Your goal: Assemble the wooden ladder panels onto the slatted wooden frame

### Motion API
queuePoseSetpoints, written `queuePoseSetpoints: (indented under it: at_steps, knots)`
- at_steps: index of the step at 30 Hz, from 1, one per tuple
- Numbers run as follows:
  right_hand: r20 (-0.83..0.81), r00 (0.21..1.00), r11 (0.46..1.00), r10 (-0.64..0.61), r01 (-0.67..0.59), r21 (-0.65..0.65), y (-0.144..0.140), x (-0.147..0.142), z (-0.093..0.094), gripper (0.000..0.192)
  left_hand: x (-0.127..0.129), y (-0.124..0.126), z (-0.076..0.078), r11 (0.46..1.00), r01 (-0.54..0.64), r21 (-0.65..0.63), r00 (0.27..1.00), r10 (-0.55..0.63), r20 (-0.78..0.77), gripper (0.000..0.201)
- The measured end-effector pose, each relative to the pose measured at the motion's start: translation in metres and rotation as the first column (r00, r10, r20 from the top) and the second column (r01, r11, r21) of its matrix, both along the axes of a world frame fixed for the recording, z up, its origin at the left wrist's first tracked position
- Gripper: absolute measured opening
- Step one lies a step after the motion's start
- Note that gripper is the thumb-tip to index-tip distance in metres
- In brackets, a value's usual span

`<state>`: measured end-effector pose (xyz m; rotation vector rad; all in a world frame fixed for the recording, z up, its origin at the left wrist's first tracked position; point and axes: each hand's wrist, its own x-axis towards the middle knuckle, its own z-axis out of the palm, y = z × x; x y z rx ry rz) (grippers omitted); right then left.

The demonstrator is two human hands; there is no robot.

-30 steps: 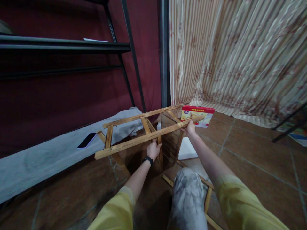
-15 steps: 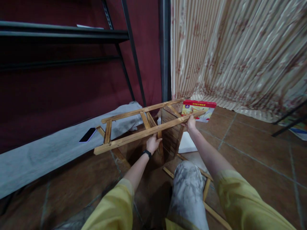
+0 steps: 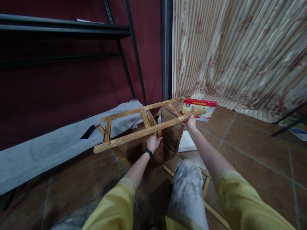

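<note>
A ladder-like wooden frame (image 3: 127,138), with two long rails joined by short crosspieces, lies on its side over other wooden parts. My right hand (image 3: 191,122) is closed around the near rail toward its right end. Below the middle of that rail, my left hand (image 3: 153,142) is closed, its fingers partly hidden beneath the wood. Its thumb points right, against an upright wooden strip (image 3: 161,148). A slatted wooden panel (image 3: 170,132) stands under the frame between my two hands. A black band is on my left wrist.
A phone (image 3: 88,132) lies on the grey cloth (image 3: 48,150) at left. Behind my right hand stands a red and yellow box (image 3: 200,103); a white block (image 3: 187,142) is below it. Another wooden frame (image 3: 216,214) lies by my knee. Black shelving (image 3: 64,27) rises at left, a striped curtain (image 3: 227,48) at right.
The view has tilted down very slightly. Both hands keep their places on the wooden frame, which has hardly moved.
</note>
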<state>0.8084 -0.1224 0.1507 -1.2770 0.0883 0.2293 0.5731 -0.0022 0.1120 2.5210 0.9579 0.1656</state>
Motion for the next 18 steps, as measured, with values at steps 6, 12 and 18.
queuePoseSetpoints:
  at_steps: [6,12,18]
  knots:
    - [-0.045,0.997,0.998,-0.055,0.054,-0.029,-0.0010,-0.0012,0.0055,0.027,-0.0002,-0.0003,-0.0026,1.000,-0.013,-0.016,1.000,0.013,0.005,0.051]
    - [-0.043,0.998,0.999,-0.034,0.034,-0.019,-0.0028,0.0022,0.0095,0.024,-0.0033,0.0034,-0.0018,0.997,0.019,-0.069,0.999,-0.016,0.044,0.047]
    - [-0.031,0.998,0.998,-0.059,0.058,-0.024,0.0001,-0.0020,0.0076,0.024,-0.0045,0.0034,0.0040,0.996,0.034,-0.083,0.998,-0.029,0.058,0.044]
